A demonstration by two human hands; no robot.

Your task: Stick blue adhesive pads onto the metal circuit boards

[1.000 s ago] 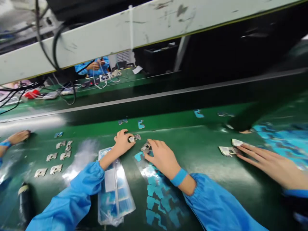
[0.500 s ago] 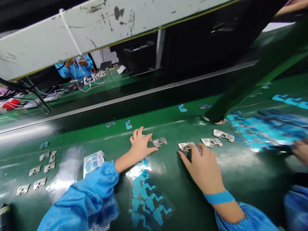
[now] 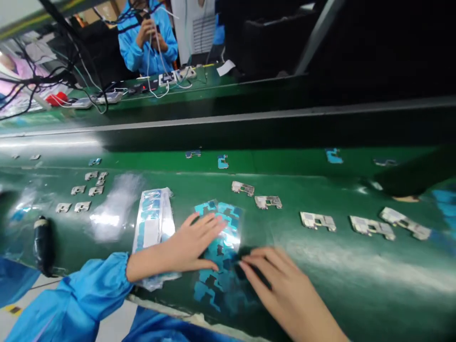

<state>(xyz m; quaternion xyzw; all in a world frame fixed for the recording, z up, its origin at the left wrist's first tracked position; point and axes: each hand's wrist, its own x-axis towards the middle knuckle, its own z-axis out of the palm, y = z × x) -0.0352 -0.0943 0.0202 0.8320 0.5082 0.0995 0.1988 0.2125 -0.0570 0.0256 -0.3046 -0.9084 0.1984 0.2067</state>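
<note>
My left hand (image 3: 194, 240) lies spread and palm down on a clear sheet of blue die-cut stickers (image 3: 206, 294), its fingers stretched across the upper part. At the sheet's right edge, my right hand (image 3: 285, 289) has thumb and fingertips drawn together in a pinch; what is between them is blurred and dark. Beyond the hands lie two silvery circuit boards with cut-outs, a tilted board (image 3: 242, 188) and a second board (image 3: 268, 202). Further right are a third board (image 3: 318, 221), a fourth board (image 3: 372, 227) and an angled board (image 3: 405, 223).
Left of my hand lies a plastic-wrapped sticker pack (image 3: 151, 213). Several boards (image 3: 82, 206) sit near clear film (image 3: 112, 204), with a dark bottle-like object (image 3: 43, 244) beside the table edge. Blue-covered boards (image 3: 223, 162) lie farther back. A person (image 3: 147, 40) sits across the bench.
Both hands have left the boards and come back to the sticker sheet. My right hand has gone from spread over a board to a pinch. The camera view has shifted.
</note>
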